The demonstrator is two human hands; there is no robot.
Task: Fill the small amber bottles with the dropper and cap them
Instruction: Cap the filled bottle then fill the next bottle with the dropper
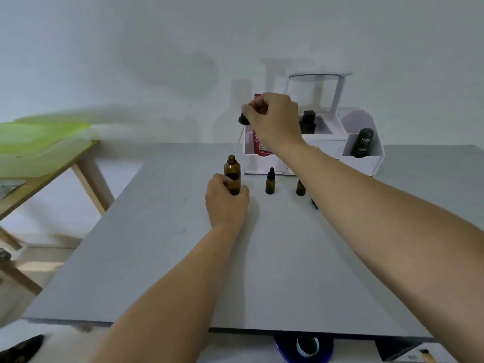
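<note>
On the grey table, left hand grips the big open bottle upright. Right hand pinches the dropper above its neck. Capped small bottle stands nearby, second small bottle half hidden behind the forearm.

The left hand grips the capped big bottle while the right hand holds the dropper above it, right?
Not capped: the head view shows the big bottle open. The left hand grips it while the right hand holds the dropper above it.
</note>
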